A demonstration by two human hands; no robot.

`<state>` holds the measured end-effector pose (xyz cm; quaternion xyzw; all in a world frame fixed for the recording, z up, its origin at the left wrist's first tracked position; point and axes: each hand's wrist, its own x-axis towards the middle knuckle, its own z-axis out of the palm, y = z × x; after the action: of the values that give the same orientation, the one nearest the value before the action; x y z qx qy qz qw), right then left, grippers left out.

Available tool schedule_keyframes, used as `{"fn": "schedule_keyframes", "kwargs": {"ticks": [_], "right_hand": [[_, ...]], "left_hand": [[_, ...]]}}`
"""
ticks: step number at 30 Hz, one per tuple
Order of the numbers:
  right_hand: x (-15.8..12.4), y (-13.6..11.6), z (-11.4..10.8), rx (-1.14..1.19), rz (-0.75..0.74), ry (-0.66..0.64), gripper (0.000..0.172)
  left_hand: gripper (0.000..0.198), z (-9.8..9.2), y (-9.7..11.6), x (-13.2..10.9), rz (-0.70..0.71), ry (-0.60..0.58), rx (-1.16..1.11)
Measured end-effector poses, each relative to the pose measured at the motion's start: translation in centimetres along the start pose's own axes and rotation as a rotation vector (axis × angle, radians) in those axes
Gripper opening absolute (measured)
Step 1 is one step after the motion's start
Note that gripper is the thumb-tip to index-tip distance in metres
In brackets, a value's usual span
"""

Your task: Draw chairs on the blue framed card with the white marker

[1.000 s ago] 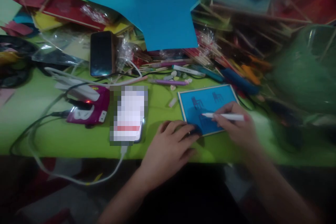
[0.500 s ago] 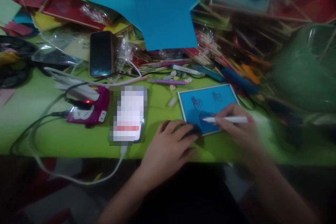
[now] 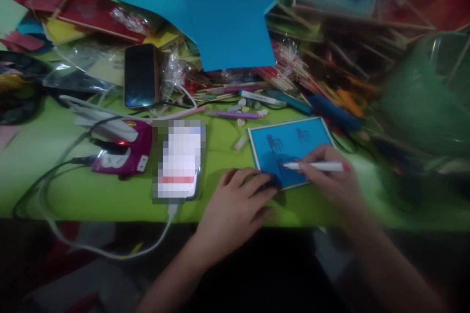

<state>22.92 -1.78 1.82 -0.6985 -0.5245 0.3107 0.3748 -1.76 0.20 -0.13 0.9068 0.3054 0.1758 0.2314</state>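
blue panel [image 3: 293,146] | left hand [image 3: 237,198]: near-left corner | right hand [image 3: 332,182]: right side

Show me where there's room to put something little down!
Bare green tabletop shows between the purple block and the front edge, plus a small patch between the bright phone and the blue panel. Farther back, sticks, pens and blue paper crowd it.

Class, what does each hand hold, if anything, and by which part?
The right hand holds a white marker by the barrel, near its tip. The left hand lies at the near-left corner of the blue panel; whether it grips cannot be told.
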Motion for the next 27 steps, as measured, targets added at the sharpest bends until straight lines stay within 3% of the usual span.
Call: {"fn": "schedule_keyframes", "kwargs": {"ticks": [10,17,27], "right_hand": [[0.01,0.27,-0.13,0.032,-0.015,0.034,0.018],[0.07,-0.21,-0.59,0.128,0.038,0.153,0.016],[0.17,0.23,-0.51,0.103,0.018,0.140,0.016]], "left_hand": [[0.027,0.15,-0.04,-0.17,0.008,0.014,0.005],[0.029,0.11,-0.09,-0.08,0.014,0.036,-0.004],[0.030,0.15,-0.09,-0.04,0.028,0.046,0.004]]}}
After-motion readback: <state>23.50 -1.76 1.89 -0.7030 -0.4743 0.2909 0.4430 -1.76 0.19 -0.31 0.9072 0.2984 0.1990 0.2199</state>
